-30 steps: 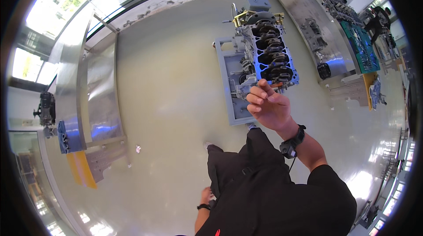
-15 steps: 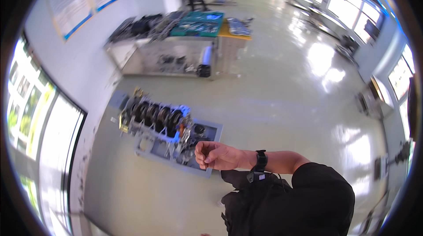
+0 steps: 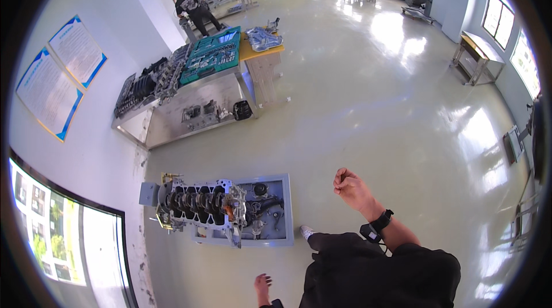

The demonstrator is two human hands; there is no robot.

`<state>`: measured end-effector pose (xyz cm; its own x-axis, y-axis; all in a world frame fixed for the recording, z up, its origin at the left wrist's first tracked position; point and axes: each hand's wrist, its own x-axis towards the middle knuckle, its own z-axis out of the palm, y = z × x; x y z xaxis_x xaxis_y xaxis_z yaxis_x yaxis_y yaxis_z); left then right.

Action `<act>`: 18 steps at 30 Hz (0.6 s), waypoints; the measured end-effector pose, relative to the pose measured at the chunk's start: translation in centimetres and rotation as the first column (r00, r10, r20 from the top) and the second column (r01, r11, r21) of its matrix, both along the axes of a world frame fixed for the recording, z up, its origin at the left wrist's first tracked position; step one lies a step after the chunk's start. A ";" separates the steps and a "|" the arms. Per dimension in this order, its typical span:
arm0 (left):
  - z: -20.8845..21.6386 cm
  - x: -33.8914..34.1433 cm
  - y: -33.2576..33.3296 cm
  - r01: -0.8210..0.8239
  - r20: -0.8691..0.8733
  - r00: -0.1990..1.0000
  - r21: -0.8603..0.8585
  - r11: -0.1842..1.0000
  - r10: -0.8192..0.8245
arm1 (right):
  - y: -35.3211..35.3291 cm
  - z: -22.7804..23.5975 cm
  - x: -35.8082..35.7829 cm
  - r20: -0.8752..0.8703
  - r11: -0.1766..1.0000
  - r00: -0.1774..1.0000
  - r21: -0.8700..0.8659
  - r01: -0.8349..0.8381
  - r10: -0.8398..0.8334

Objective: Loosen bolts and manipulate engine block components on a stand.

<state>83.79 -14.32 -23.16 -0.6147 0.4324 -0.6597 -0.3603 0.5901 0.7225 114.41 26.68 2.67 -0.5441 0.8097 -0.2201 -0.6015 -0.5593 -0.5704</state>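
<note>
Lying low on the floor at lower left: an engine block, open side up, crankshaft and bearing caps in a row along its middle, a small grey box at its left end. Mounted over a pale blue-grey base tray with loose dark parts on it. Just right of that tray, a light shoe, close to its corner. Further right and raised, the right hand, fingers curled loosely inward, nothing visibly gripped, well apart from the block; a dark watch on its wrist. At the lower edge, the left hand, fingers relaxed and spread, empty, hanging just below the tray. Judged from this stance: better to stand square to the long side of the block before reaching in, with feet kept clear of the tray's corner, and to bring both empty hands down together rather than stretching one across. Worth minding the brackets jutting from the block's near end. Beyond, a steel workbench against the wall, bearing engine parts and a green tool tray. Farther still, another person in dark clothes, bent over a bench. Two blue-framed posters on the left wall.
</note>
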 end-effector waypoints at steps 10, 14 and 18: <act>5.7 2.4 -5.2 -0.201 -0.002 0.978 -0.304 0.931 0.211 | 4.3 -4.1 -7.2 0.415 0.971 0.896 0.101 -0.216 0.156; 6.6 11.1 -7.9 -0.332 0.149 0.899 -0.384 0.862 0.413 | 2.8 -6.0 -8.7 0.529 0.921 0.775 -0.035 -0.387 0.346; 4.0 19.9 -12.3 -0.248 0.257 0.914 -0.261 0.933 0.315 | 1.1 -6.4 -11.1 0.600 0.833 0.640 -0.081 -0.547 0.479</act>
